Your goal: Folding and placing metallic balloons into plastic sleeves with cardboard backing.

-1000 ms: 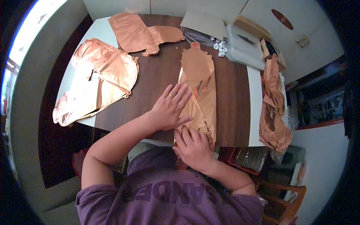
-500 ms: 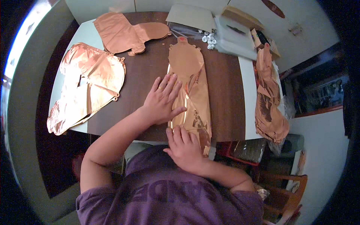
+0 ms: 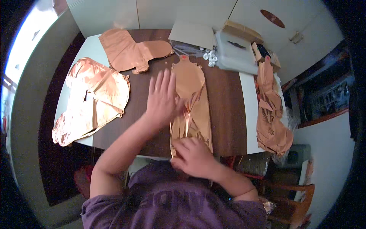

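Note:
A flat copper-coloured foil balloon lies lengthwise on the table in front of me, its tabbed, rounded end pointing away. My left hand is over its left edge, fingers stretched out and slightly blurred; it holds nothing. Whether its palm touches the foil I cannot tell. At the balloon's near end, by the table edge, my right hand has its fingers bent over the foil with the thumb below them. The foil looks creased beside those fingers, and its lowest part is hidden by the hand.
More flat copper foil balloons lie about: a shiny pile at left, a matte pile at far left, and a crumpled one at right. Small white pieces sit beside a clear plastic bin. A wooden chair stands at lower right.
The view has tilted, so the table appears lower. My left hand's fingers now point more straight ahead, off the foil's middle. My right hand's fingers have gone from lying flat to bent.

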{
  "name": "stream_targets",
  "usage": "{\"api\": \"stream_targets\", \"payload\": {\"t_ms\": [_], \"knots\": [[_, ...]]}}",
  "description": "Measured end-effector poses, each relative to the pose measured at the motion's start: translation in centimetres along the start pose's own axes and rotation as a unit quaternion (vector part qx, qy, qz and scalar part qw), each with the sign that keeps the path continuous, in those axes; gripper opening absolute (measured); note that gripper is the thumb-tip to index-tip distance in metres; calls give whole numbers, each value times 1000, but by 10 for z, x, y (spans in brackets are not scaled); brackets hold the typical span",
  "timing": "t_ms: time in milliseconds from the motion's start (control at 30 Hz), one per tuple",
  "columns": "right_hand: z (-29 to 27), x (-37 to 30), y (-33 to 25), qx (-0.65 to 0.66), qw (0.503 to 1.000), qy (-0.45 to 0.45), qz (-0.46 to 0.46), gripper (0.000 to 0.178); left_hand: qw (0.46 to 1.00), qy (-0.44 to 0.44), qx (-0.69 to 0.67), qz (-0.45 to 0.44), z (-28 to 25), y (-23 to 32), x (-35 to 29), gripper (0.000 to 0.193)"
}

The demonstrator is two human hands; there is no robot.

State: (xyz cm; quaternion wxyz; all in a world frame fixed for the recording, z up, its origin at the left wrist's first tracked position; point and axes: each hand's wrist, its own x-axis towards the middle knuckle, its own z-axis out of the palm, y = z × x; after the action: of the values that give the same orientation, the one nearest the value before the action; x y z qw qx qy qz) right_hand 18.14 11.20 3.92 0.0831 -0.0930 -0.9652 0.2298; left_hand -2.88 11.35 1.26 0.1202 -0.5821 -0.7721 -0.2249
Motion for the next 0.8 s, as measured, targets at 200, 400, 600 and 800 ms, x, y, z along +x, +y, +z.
{"api": "stream_targets", "payload": {"t_ms": [200, 400, 600, 800], "knots": [[-74, 72, 83, 82, 982, 138, 98, 19, 992, -127, -11, 22, -12, 34, -76, 84], [-87, 197, 221, -60, 969, 231, 61, 30, 988, -143, -12, 56, -4, 38, -76, 90], [-94, 274, 227, -268, 945, -33, 185, 29, 988, -152, -17, 34, -10, 39, -78, 87], [-85, 288, 234, -368, 927, 0, 76, 21, 988, -147, -25, 32, -11, 39, -77, 87]]}}
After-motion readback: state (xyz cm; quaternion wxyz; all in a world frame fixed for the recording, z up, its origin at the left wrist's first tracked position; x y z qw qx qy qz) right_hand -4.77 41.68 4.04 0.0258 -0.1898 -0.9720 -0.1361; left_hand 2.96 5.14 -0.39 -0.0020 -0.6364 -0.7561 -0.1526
